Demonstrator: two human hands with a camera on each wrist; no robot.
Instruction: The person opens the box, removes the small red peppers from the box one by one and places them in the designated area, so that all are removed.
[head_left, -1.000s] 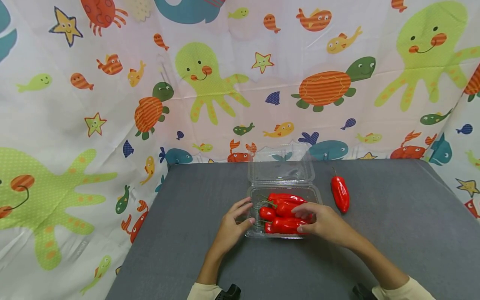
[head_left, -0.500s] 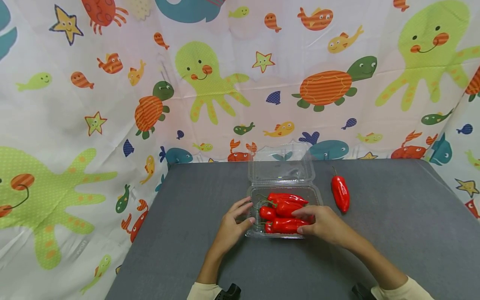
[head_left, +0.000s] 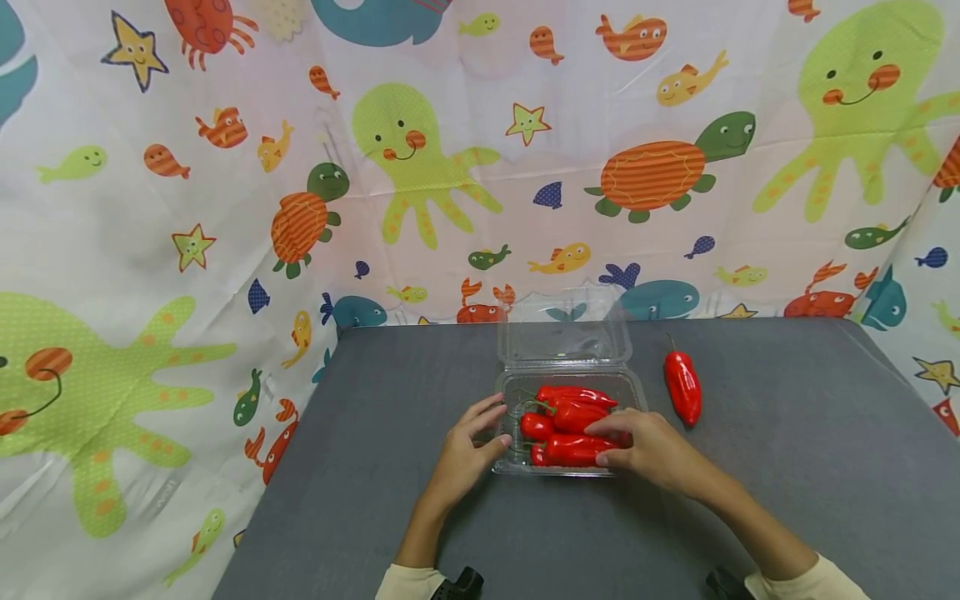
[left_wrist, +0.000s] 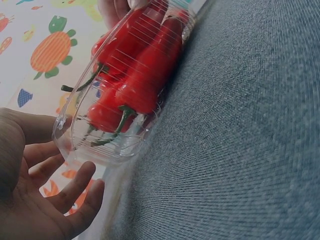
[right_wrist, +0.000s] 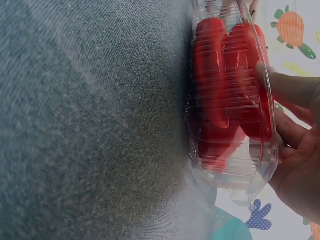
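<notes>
In the head view, a clear plastic clamshell box [head_left: 637, 390] stands with its lid [head_left: 564, 342] raised behind it. Several glossy red chili peppers [head_left: 576, 451] lie inside, green stems mostly toward the left. My left hand [head_left: 463, 454] is at the box's left side, fingers spread; in the left wrist view its thumb touches the rim and the other fingers stay loose. My right hand [head_left: 652, 446] reaches over the right rim, with thumb and fingers curled round the right end of a front pepper. Its grip is partly hidden. The right wrist view shows the thumb inside the rim against red pepper skin.
One more red pepper [head_left: 682, 387] lies on the grey tabletop [head_left: 780, 433], right of the box, its stem pointing away. A curtain [head_left: 450, 208] printed with sea animals hangs behind the table and along its left side.
The right hand's fingers have come down slightly and closed in on the front pepper. The left hand, box and loose pepper stay where they were.
</notes>
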